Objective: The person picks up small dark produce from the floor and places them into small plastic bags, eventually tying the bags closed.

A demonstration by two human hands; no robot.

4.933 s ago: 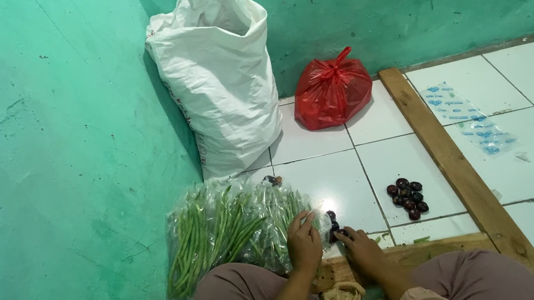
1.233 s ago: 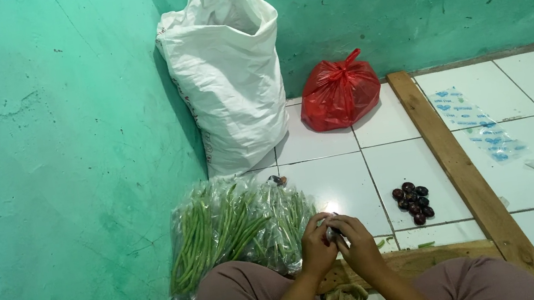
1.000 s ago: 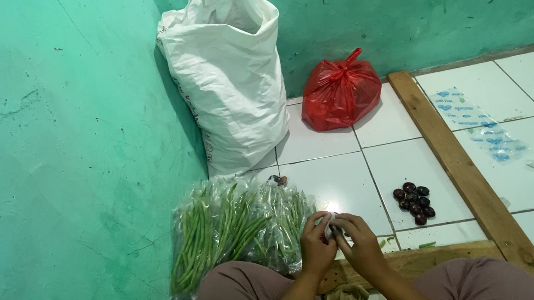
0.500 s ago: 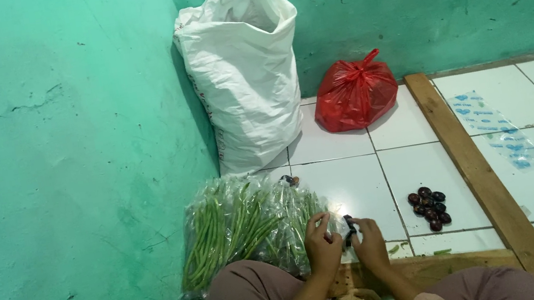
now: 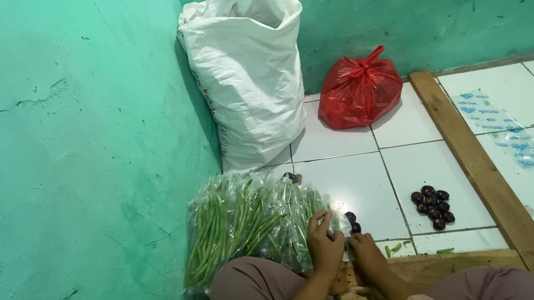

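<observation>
My left hand [image 5: 324, 239] and my right hand [image 5: 367, 254] are close together just above my knees, fingers curled toward each other. What they hold is too small to make out. Two small dark round pieces [image 5: 352, 222] lie on the tile just beyond my fingertips. A clear plastic bag of long green beans [image 5: 243, 221] lies on the floor against my left hand. A beige bundle [image 5: 358, 299] sits in my lap below the hands, over a wooden board [image 5: 442, 263].
A tall white sack [image 5: 247, 67] stands in the corner, with a knotted red plastic bag [image 5: 359, 91] beside it. A small pile of dark round fruits [image 5: 433, 206] lies on the white tiles. A wooden plank [image 5: 480, 166] runs diagonally, with a clear blue-printed wrapper [image 5: 503, 127] beyond. The green wall [image 5: 56, 169] is close on the left.
The view has swung a little to the left, so everything sits further right in the frame. My hands have stayed together in front of my knees, shifting only slightly.
</observation>
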